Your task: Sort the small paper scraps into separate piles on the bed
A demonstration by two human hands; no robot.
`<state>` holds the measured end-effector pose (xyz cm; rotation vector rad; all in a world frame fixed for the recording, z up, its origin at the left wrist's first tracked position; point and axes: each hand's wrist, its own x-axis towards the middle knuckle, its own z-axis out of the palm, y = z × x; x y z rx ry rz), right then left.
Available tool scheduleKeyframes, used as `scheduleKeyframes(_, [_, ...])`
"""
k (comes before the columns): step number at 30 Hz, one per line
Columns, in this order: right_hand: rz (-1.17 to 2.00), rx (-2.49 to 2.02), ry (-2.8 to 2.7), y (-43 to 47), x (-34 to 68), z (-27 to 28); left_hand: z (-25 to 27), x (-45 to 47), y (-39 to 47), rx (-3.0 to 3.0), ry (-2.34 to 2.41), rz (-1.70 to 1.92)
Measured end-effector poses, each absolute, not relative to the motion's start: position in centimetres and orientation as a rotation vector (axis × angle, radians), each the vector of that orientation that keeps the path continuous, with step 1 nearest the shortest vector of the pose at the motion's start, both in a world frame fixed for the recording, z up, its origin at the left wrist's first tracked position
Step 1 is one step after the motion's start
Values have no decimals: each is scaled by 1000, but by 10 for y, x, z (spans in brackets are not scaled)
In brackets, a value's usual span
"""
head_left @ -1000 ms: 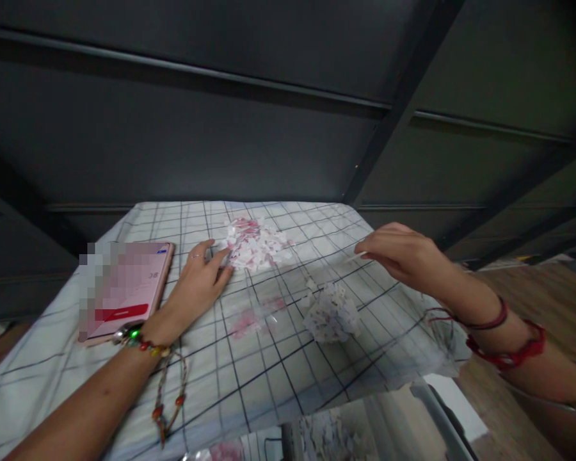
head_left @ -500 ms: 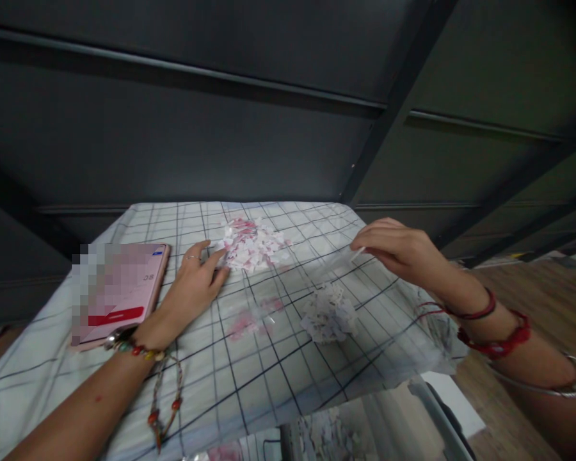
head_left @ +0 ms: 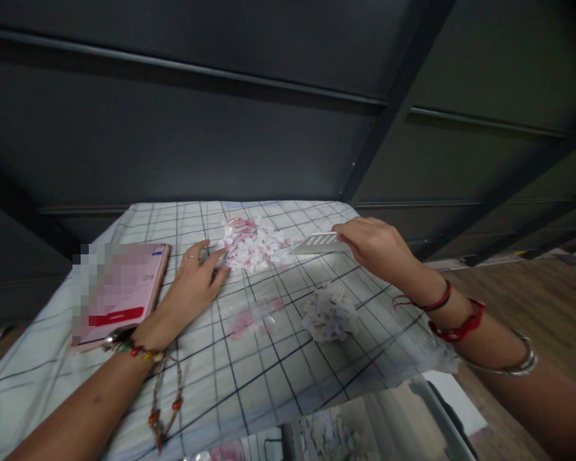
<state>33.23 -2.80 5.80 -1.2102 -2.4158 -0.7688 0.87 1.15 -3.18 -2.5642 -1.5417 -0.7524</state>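
My right hand (head_left: 372,246) grips a flat white piece with slanted slots (head_left: 319,242), its far edge close to the right side of a pile of white and pink paper scraps (head_left: 253,246). Fingers spread, my left hand (head_left: 199,272) rests on the checked cloth (head_left: 264,378) with its fingertips at the pile's left edge. Nearer to me lies a clear bag with pink bits (head_left: 254,318). To its right sits a second heap of greyish-white scraps (head_left: 330,314).
A phone in a pink case (head_left: 129,288) lies left of my left hand. At the near edge stands a grey box (head_left: 403,422) holding bags of scraps. A dark panelled wall (head_left: 249,128) rises behind the table.
My right hand has moved left with the slotted piece, bringing it from the right side to the scrap pile and turning its slotted face into view. My left hand has stayed still.
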Motion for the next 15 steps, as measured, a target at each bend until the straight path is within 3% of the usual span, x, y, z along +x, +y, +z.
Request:
scheduleKeyframes(8, [-608,-1322,-2513,-43,309,62,-32,8,10,-2553,-1568,-778])
scheduleKeyframes(15, [-806,-1244,-2433,-36,300,63,-28,9,8,-2570,-1583,-747])
